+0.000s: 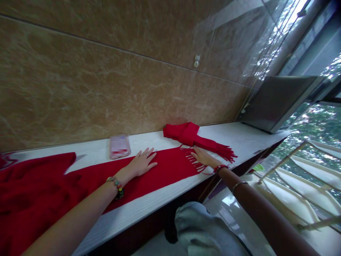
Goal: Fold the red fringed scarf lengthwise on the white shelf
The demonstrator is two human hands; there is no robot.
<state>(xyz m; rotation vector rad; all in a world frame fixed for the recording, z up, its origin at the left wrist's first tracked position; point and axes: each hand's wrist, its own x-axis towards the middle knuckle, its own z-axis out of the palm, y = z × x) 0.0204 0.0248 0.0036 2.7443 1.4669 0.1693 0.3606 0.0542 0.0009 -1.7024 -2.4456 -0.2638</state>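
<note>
A long red scarf (167, 165) lies spread along the white counter, its fringed end toward the right. My left hand (142, 163) rests palm down on its middle, fingers spread, with a ring and a beaded bracelet on that arm. At the fringe, my right hand (204, 156) lies flat with its fingers stretched out, touching the scarf's end. Just behind it sits a second red scarf (189, 133), folded over itself, its fringe hanging toward the right. Toward the left, the spread scarf runs into a crumpled red heap (34, 192).
A small flat pinkish case (119, 146) lies on the white counter (234, 137) against the tiled wall (106, 78). At the counter's right end stands a dark box-like appliance (277, 101). A cream rack (295, 185) is on the right, near the window.
</note>
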